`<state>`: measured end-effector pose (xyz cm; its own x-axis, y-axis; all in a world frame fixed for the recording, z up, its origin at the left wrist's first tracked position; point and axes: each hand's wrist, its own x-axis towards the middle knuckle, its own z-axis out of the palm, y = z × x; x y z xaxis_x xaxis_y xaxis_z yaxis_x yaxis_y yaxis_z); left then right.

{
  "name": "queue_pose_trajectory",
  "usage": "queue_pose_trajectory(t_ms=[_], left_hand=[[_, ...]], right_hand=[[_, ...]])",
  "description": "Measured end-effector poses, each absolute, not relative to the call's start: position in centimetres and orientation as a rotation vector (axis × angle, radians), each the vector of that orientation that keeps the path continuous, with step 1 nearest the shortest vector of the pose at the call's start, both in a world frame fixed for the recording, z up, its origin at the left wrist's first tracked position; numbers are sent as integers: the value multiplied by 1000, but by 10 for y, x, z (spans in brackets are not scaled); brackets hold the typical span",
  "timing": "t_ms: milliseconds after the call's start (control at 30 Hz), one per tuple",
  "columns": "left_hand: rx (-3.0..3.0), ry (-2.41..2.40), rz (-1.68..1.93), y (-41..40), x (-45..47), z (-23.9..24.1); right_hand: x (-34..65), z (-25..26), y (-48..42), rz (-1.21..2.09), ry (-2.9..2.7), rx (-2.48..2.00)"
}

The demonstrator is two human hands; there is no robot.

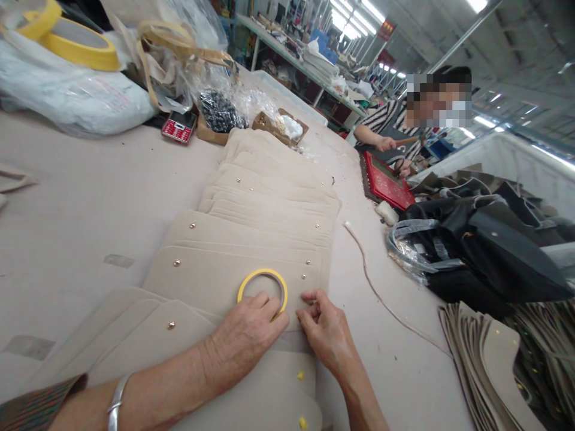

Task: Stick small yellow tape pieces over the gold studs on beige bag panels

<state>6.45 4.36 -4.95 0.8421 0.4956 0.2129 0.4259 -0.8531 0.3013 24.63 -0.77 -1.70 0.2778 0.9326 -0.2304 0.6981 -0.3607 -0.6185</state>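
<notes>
My left hand (258, 320) is closed around the lower right rim of a roll of yellow tape (243, 281). The roll lies over a stack of beige panels (229, 245) with small gold metal studs (176, 263). To the right of the roll, my right hand (327, 329) is at the panels' right edge, its fingers curled towards the thumb. A tiny yellowish speck shows at the thumb tip; what the fingers grip is too small to make out. Nearer me, more beige panels carry small yellow tape pieces (300, 375) along their right side.
A thin pale cord (366, 263) lies right of the stack. Black bags (489, 251) and a bundle of brown panels (480, 353) are farther right. Beyond, a co-worker (390, 126) holds a hammer over a red board (387, 185). Plastic bags (67, 90) and small boxes (281, 127) stand at the back.
</notes>
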Motion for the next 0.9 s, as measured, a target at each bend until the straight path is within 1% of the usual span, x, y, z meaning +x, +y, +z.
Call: queue_pose_trajectory(t_ms=[167,267,400,533,700,900], left_hand=[[2795,711,434,44,65,-51],[2796,714,434,45,64,-50],[2772,694,397,46,64,-48],[2762,697,359,46,63,-47],[2756,691,325,46,63,-46],[2736,694,325,47,62,-47]], right_hand=[[248,-18,-6,742,-1539,-2229],[254,-18,-13,639,-1453,-2266],[259,-17,-35,558,-1312,-2149],[249,-22,-48,522,-1484,-2042],[234,-34,-41,406,-1543,-2086],[234,-33,-33,525,-1362,-2145]])
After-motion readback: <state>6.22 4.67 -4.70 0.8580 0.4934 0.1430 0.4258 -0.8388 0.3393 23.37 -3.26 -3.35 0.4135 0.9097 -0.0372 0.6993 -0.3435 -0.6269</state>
